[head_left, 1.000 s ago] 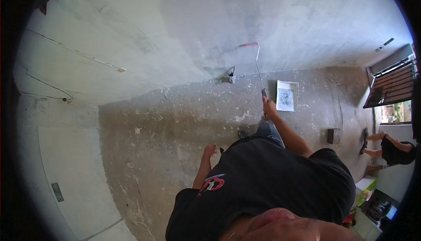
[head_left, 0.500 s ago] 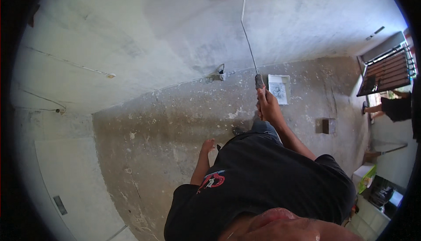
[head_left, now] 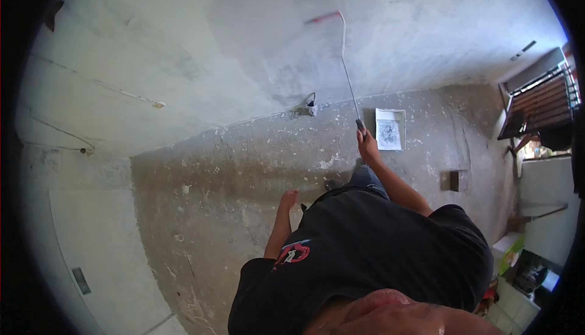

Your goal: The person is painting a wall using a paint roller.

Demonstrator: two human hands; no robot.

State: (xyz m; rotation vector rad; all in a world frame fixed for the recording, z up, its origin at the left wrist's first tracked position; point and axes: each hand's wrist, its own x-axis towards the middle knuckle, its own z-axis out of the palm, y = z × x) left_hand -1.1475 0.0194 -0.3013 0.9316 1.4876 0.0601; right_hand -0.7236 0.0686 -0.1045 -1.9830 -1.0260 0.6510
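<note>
My right hand (head_left: 368, 146) is closed around the dark grip of a paint roller (head_left: 350, 85). Its long, bent metal rod reaches up to the wall (head_left: 244, 42), where the reddish roller head (head_left: 324, 17) lies against a greyer, damp-looking patch; the head is slightly blurred. To the right of that hand, a white paint tray (head_left: 390, 112) with smears inside rests on the floor. My left hand (head_left: 289, 199) hangs low at my side, its fingers loosely bent and holding nothing.
A small container (head_left: 311, 104) stands against the wall's base. A brown block (head_left: 458, 180) sits on the paint-spotted floor (head_left: 231, 170). At the right are a barred gate (head_left: 539, 103), partly seen person (head_left: 551, 138) and a broom-like tool (head_left: 542, 214). A cable (head_left: 97, 84) runs along the left wall.
The roller head has come down the wall, and my right hand has drawn the grip back toward me. My left hand stays at my side. The person by the gate has shifted.
</note>
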